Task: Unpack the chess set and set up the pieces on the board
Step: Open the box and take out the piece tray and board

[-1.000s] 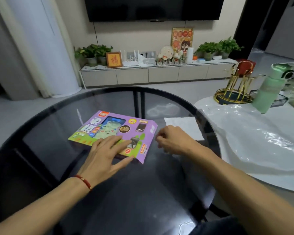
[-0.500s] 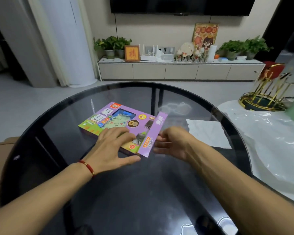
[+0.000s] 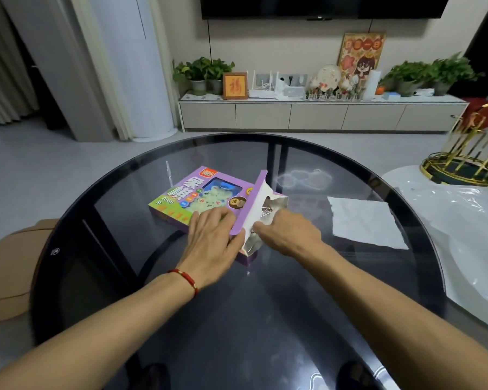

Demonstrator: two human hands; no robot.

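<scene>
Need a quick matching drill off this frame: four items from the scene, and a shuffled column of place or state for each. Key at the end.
Column 1
1. chess set box
2. end flap
3. left hand
4. paper sheet

Column 2
A. lies flat on the glass table, right of the box
B. lifted, standing up from the box's right end
C. rests flat on top of the box lid
D. lies on the table, right end opened

The right hand is at the open end.

Pairs: 1-D, 2-B, 3-C, 4-A
</scene>
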